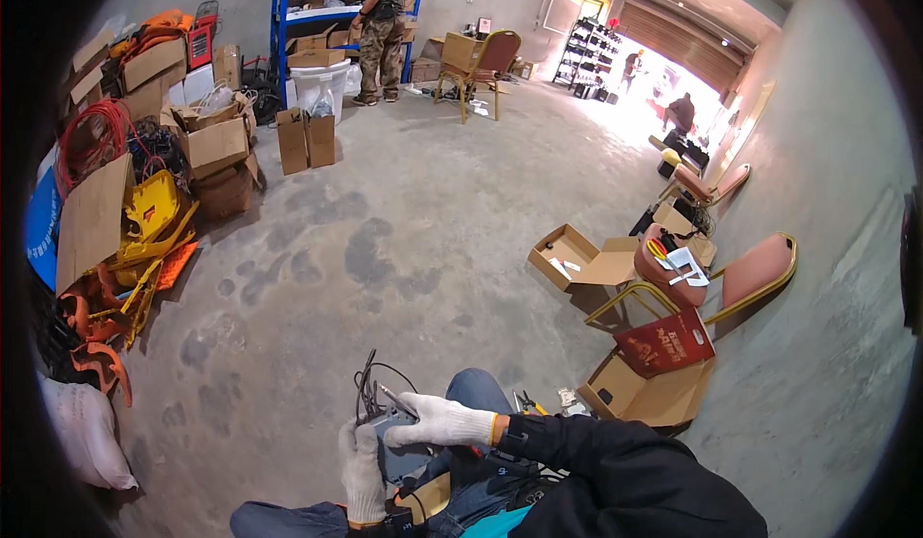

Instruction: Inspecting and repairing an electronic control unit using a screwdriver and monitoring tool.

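Observation:
My left hand [361, 466], in a white glove, grips the left edge of a grey box-like device [400, 456] held low between my legs. My right hand [437, 421], also gloved, lies over the device's top with its fingers closed on a slim metal tool [394, 395] that points up and left. Thin black cables [370, 375] loop up from the device's far end. A piece of cardboard [431, 498] lies beneath it.
Boxes, cable coils and yellow plastic parts [154, 216] pile along the left. Chairs [755, 278] and open cartons [644, 399] line the right wall. A person [385, 28] stands at a blue shelf; others are near the bright doorway [692, 72]. Pliers [529, 401] lie beside my knee.

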Demonstrator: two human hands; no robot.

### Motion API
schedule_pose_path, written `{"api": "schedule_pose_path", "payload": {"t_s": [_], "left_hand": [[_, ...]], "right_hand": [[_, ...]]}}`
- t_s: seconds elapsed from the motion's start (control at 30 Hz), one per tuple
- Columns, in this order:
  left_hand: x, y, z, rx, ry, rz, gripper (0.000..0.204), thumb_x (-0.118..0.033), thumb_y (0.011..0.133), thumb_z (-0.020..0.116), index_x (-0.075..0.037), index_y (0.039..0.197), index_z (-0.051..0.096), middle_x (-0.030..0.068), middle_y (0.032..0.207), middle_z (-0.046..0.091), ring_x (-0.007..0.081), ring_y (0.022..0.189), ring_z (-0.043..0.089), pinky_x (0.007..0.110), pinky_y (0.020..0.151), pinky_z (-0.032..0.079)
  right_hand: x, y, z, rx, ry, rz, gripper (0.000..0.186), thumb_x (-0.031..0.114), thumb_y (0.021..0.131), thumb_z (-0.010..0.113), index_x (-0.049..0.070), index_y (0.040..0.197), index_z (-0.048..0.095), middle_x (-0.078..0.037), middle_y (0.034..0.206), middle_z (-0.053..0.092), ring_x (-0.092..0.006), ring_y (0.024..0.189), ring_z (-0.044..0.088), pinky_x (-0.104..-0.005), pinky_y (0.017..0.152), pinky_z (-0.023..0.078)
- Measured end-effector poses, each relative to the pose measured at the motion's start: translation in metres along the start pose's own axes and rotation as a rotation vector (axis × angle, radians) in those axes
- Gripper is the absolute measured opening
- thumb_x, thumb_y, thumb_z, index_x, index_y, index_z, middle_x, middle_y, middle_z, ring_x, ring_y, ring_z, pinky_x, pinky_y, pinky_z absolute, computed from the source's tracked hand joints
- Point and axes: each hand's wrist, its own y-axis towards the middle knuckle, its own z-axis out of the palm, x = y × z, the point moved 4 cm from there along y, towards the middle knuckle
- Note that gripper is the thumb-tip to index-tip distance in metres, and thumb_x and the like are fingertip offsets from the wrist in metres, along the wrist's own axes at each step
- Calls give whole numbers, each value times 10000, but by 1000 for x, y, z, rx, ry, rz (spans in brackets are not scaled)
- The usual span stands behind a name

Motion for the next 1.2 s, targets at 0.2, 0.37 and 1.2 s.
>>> {"api": "schedule_pose_path", "payload": {"t_s": [0.2, 0.37, 1.2], "left_hand": [[17, 3, -4, -76, -59, 5, 502, -498, 1118, 558, -21, 1262, 618, 82, 1095, 712, 164, 909, 701, 323, 750, 599], [19, 2, -7, -47, -172, -51, 473, -452, 1123, 575, -9, 1286, 607, 66, 1072, 689, 142, 921, 674, 299, 775, 579], [-4, -1, 6, 95, -164, -23, 515, -365, 1039, 730, 2, 1374, 593, 62, 1105, 704, 152, 969, 681, 303, 817, 573]], "right_hand": [[-2, 1, 1, 20, -22, 14, 653, 573, 934, 706, 4, 1242, 617, -116, 952, 720, -192, 745, 696, -346, 645, 541], [2, -1, 2, 64, 118, -4, 612, 589, 1018, 618, 14, 1229, 639, -87, 970, 716, -170, 789, 671, -335, 688, 527], [-6, 15, -9, -86, 53, -117, 579, 541, 1014, 607, -10, 1176, 683, -161, 936, 739, -258, 853, 729, -399, 779, 556]]}}
